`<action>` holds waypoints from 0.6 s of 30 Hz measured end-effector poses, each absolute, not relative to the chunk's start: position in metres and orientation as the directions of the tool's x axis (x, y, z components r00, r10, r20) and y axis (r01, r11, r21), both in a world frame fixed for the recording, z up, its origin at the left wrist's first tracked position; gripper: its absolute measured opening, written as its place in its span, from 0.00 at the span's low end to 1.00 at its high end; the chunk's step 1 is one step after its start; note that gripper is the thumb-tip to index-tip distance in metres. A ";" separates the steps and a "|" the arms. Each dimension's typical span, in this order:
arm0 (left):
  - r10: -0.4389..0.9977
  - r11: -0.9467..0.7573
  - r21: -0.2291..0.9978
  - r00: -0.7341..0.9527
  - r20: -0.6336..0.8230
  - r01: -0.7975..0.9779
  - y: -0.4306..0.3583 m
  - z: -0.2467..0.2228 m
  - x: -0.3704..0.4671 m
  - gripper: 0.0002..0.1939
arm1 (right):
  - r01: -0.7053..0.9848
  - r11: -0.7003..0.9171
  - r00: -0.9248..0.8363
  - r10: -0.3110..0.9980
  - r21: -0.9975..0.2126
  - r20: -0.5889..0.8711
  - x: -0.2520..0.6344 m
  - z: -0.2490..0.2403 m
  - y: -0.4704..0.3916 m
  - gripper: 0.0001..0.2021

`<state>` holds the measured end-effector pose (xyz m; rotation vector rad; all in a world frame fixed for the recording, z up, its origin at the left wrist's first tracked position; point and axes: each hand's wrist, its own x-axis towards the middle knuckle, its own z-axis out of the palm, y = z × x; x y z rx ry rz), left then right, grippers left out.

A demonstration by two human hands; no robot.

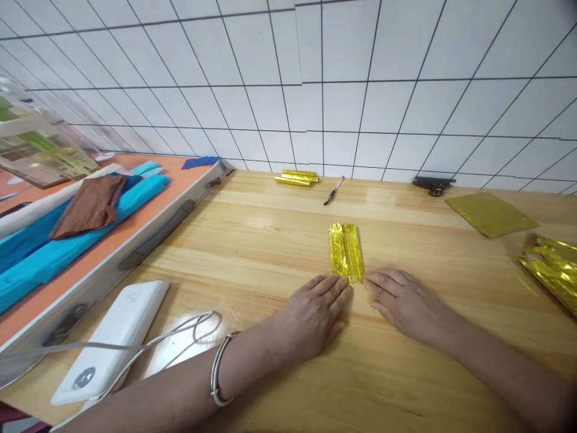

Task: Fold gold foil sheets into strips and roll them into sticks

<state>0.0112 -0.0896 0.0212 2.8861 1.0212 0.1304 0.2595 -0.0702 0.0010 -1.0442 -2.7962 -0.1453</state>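
Note:
A strip of gold foil paper (353, 249), its sides folded in toward a lengthwise middle seam, lies on the wooden table (252, 240). My left hand (313, 313) rests palm down at its lower left, fingers stretched out and fingertips on the near end of the foil. On the other side, my right hand (403, 304) lies nearly flat, its fingertips touching the lower right corner of the strip. A bangle is around my left wrist. Neither hand is closed around anything.
Rolled gold pieces (296, 178) and a pen (334, 191) lie near the tiled wall. Right are a black clip (435, 184), a gold sheet (490, 213) and more gold foil (554, 267). Left are a white power bank (112, 340) with cable and blue rolls (85, 240) on an orange surface.

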 end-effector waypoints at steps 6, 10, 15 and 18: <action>0.663 -0.745 0.146 0.746 0.059 0.651 -0.091 0.022 0.014 0.26 | 0.644 0.764 -0.761 0.637 0.031 0.122 0.254 0.007 -0.066 0.21; 0.645 -0.756 0.188 0.763 0.047 0.627 -0.089 0.019 0.007 0.28 | 0.663 0.749 -0.747 0.661 0.010 0.066 0.247 0.014 -0.066 0.21; 0.603 -0.775 0.235 0.798 -0.003 0.587 -0.089 0.015 -0.008 0.30 | 0.686 0.727 -0.726 0.686 -0.018 0.059 0.248 0.013 -0.068 0.21; 0.611 -0.765 0.243 0.791 -0.016 0.596 -0.092 0.017 -0.010 0.30 | 0.706 0.707 -0.704 0.706 -0.028 0.072 0.249 0.010 -0.070 0.20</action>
